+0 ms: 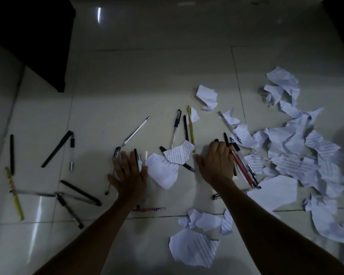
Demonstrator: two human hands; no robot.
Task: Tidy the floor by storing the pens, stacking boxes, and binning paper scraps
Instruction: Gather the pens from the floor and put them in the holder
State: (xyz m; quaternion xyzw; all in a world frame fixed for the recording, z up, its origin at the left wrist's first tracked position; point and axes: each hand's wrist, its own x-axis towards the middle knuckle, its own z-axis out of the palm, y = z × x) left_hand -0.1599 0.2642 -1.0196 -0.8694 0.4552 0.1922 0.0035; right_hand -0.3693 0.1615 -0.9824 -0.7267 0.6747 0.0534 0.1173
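Nearest, a torn lined paper scrap (193,249) lies on the tiled floor (127,86). The left hand (128,175) lies flat with straight fingers and touches a black-and-white pen (138,162). The right hand (216,163) grips a bundle of pens (243,169). Farther away lies a white pen (136,131), and a paper heap (298,155) is at the right.

Dark, clear and yellow pens (136,131) lie flat, scattered left of the crumpled paper heap (298,161). A bundle (241,165) slants at its edge, with lined scraps (179,154) between.
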